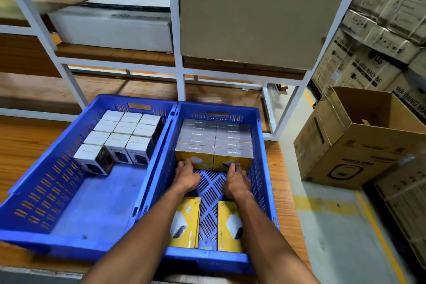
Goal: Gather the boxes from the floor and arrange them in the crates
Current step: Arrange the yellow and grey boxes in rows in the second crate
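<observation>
1. Pushing the front pair of yellow boxes (pixel 213 161) back against the grey-topped rows is the step here, I reckon. Left hand (pixel 187 175) and right hand (pixel 235 180) each sit against a box face; fingers look bent onto it, though whether they're gripping or just pressing, I can't tell.
2. Keep both pushes even so the rows stay square.
3. They're in the right crate (pixel 260 145), far half. Two more yellow boxes (pixel 184 221) lie flat near the front, partly under the forearms.
4. The left crate (pixel 46 168) holds white boxes (pixel 124 136).
</observation>
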A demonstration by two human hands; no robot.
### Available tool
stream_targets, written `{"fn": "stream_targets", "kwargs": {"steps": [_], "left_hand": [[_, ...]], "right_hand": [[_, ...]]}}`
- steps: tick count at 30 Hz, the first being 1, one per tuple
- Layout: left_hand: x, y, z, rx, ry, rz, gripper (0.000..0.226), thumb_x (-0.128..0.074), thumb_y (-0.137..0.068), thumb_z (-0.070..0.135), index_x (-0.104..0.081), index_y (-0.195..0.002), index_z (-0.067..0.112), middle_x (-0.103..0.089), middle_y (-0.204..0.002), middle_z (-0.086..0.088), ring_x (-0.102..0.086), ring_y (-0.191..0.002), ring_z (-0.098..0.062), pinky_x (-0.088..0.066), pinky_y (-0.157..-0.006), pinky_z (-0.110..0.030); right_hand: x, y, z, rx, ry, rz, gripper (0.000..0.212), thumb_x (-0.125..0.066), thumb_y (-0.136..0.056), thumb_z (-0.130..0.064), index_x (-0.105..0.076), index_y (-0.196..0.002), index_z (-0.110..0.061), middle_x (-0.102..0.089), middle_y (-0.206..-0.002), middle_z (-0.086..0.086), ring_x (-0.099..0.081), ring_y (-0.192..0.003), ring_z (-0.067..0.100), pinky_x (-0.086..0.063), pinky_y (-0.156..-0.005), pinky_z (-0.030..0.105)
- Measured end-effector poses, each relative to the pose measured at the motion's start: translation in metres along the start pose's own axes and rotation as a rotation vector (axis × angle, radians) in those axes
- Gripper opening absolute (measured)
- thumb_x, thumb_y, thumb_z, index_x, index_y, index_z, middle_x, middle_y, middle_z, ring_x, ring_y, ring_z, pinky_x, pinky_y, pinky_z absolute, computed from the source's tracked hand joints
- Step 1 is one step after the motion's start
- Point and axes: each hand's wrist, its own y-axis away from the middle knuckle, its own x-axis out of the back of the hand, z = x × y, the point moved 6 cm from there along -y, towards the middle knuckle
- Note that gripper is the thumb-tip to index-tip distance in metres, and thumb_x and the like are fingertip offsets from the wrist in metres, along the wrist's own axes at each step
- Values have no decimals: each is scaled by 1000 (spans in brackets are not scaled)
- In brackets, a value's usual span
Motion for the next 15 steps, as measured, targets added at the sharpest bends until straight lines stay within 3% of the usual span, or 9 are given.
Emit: {"fn": "stream_targets", "kwargs": {"steps": [2,4,7,10,13,15], "left_hand": [[0,1,-3,5,-18,-22,61,-46,-87,0,-51,-134,39,-40,-138,-3,-47,-133,-33,-38,-118,-46],[1,2,-2,38,-104,-43,54,-48,-93,4,-55,-142,28,-46,-146,-6,-52,-131,-31,-46,-112,-45],[1,6,4,52,-230,-87,36,-52,-97,13,-67,-130,17,-62,-138,-10,-62,-120,-28,-54,-101,-38],[1,12,11,-10,-405,-187,30,-54,-96,18,-73,-119,15,-70,-129,-11,-65,-118,-29,-56,-101,-41],[7,18,11,-34,-507,-229,32,-53,-94,17,-76,-115,12,-72,-127,-12,-67,-115,-31,-58,-97,-42],[12,23,11,-49,-565,-222,32,-52,-96,17,-75,-118,10,-71,-128,-13,-67,-116,-31,-58,-96,-40]], "right_hand": [[1,3,-2,9,-5,-15,74,-62,-89,-6,-26,-153,-17,-38,-152,13,-39,-138,33,-41,-112,50],[4,5,-6,19,20,-39,68,-60,-91,-8,-29,-152,-16,-39,-152,14,-39,-138,34,-42,-111,51],[14,9,-13,75,51,-106,51,-57,-96,-20,-43,-145,-13,-49,-147,15,-48,-135,35,-46,-105,49],[23,18,-22,159,70,-214,44,-62,-96,-28,-54,-136,-12,-57,-140,15,-58,-127,33,-52,-99,41],[19,35,-41,297,89,-359,34,-69,-94,-34,-71,-120,-11,-70,-123,13,-67,-108,28,-56,-86,39],[10,51,-52,333,13,-477,34,-73,-92,-43,-76,-108,-14,-75,-100,8,-66,-81,22,-53,-68,35]]}}
